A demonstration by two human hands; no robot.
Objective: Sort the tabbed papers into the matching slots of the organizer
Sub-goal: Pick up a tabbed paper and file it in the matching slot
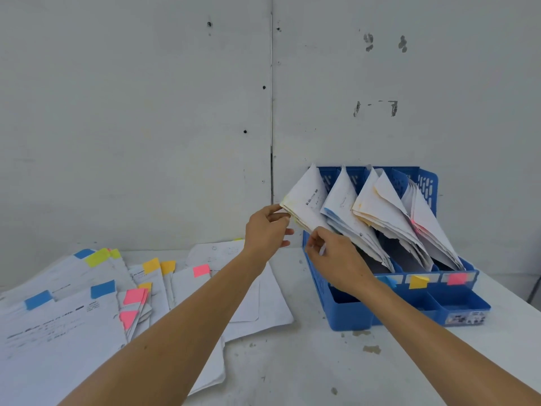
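A blue plastic organizer (345, 315) stands on the white table at the right, its slots marked with blue, yellow and pink notes on the front rail. Folded papers lean in each slot. My left hand (265, 231) pinches the outer corner of the yellow-tabbed paper bundle (307, 200) in the leftmost slot. My right hand (333, 256) grips the lower edge of the same bundle, just in front of the slot. Loose tabbed papers (96, 288) with blue, yellow, orange and pink tabs lie spread on the table at the left.
A grey wall with a vertical seam (271, 112) rises right behind the table. The organizer's front tray (456, 306) has low compartments. Bare table (307, 370) lies between the paper pile and the organizer.
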